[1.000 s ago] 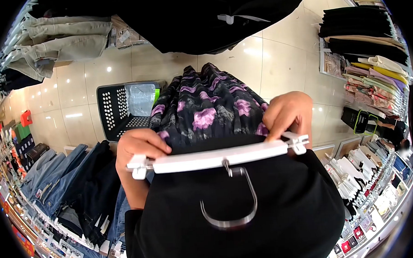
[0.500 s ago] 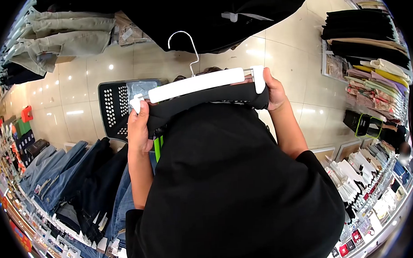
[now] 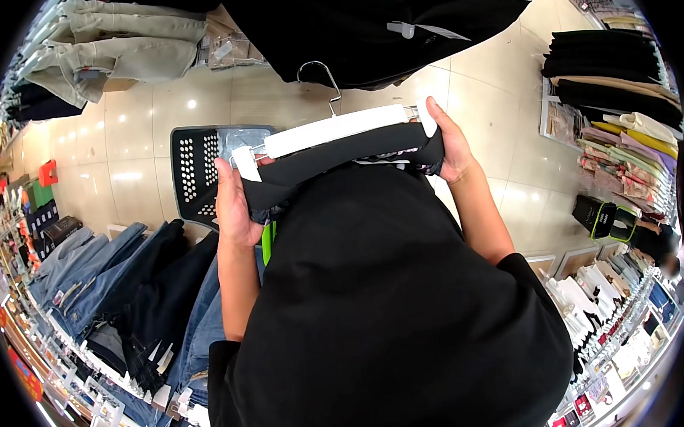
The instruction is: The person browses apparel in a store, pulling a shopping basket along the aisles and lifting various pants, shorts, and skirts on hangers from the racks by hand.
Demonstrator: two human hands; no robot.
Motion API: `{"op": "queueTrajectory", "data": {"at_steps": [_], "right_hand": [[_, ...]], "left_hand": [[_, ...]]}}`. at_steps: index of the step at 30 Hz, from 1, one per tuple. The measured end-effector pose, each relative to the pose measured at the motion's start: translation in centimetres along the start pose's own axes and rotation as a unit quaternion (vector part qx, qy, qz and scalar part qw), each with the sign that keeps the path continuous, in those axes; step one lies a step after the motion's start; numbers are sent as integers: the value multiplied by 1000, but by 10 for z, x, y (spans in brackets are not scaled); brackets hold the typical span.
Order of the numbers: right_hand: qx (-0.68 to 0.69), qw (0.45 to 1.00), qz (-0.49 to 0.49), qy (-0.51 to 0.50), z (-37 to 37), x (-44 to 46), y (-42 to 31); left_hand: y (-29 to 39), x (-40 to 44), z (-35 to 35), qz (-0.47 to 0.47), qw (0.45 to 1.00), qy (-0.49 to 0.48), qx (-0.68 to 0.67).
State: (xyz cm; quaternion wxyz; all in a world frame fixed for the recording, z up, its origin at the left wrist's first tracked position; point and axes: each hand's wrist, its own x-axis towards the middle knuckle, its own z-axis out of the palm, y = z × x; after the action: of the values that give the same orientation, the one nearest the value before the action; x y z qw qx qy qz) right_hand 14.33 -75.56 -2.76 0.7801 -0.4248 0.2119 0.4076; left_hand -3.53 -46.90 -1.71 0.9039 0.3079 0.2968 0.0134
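A white clip hanger (image 3: 334, 131) with a metal hook is held out in front of my chest. The black waistband of a garment (image 3: 332, 159) hangs from its two end clips, with some patterned cloth showing beneath the right part. My left hand (image 3: 236, 207) grips the waistband's left end just under the clip, thumb up along the clip's outer side. At the other end, my right hand (image 3: 450, 144) holds the waistband beside the right clip, its thumb pointing up. The fingers of both hands are partly hidden behind the cloth.
Black garments (image 3: 380, 36) with a tag hang just ahead. A dark basket (image 3: 195, 178) with a plastic-wrapped item stands on the tiled floor to the left. Jeans (image 3: 108, 277) hang at lower left, beige trousers (image 3: 121, 55) at upper left, folded-over clothes (image 3: 611, 87) at right.
The left end of the hanger has moved right and slightly up. My left thumb has come off the front of the clip to its outer side. My right thumb has also shifted up.
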Motion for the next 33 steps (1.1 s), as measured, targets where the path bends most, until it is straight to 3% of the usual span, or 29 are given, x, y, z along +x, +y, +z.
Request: {"op": "queueTrajectory", "data": {"at_steps": [13, 19, 27, 30, 33], "right_hand": [[-35, 999, -11, 8, -5, 3, -3], [-45, 998, -32, -19, 7, -10, -14], [-278, 952, -97, -90, 7, -34, -37], [-279, 947, -146, -54, 15, -39, -35], [-276, 948, -133, -81, 3, -39, -40]], "left_hand": [[-1, 2, -5, 13, 999, -34, -5], [0, 4, -5, 22, 997, 26, 68], [1, 15, -6, 46, 988, 32, 144], [1, 19, -3, 68, 985, 27, 159], [5, 24, 6, 60, 985, 13, 162]]}}
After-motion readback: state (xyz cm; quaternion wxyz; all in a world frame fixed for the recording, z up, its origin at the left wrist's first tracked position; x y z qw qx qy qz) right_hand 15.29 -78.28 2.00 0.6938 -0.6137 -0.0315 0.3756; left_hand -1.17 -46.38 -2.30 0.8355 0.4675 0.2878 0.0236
